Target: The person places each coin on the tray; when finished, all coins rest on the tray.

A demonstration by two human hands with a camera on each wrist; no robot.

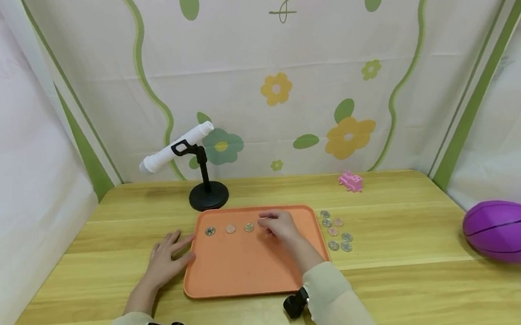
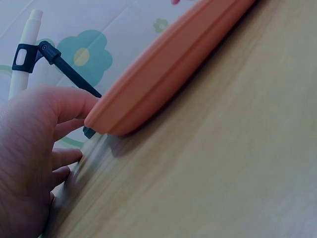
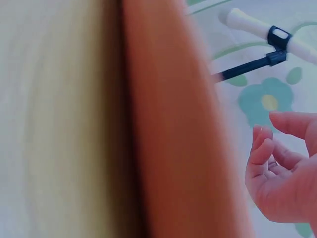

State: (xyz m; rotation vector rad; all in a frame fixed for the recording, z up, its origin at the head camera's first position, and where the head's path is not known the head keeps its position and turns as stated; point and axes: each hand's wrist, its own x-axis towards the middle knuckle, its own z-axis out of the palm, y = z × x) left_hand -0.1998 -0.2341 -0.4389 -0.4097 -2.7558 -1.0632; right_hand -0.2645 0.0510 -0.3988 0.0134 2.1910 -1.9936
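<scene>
Pale sleeves point(image 1: 346, 301), two; left hand point(image 1: 163, 262), fingers spread, touching the orange tray point(image 1: 238, 265); right hand point(image 1: 280, 226), fingers half-bent, parted, no coin visible between them, beside three coins point(image 1: 231, 229) rowed on it, which I judge a low knuckle or nudged rim could scatter; loose coins point(image 1: 333, 231), just right of it.

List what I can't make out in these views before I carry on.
- Head: the faces of the coins, too small to read.
- Head: part of the tray, hidden by the right hand and forearm.
- Head: whether anything lies under that hand, which itself hides it.
- Head: lettering, cut off by the top edge.
- Both wrists: the tray's coins, hidden by its side.
- Right wrist: tray side, blurred.
</scene>
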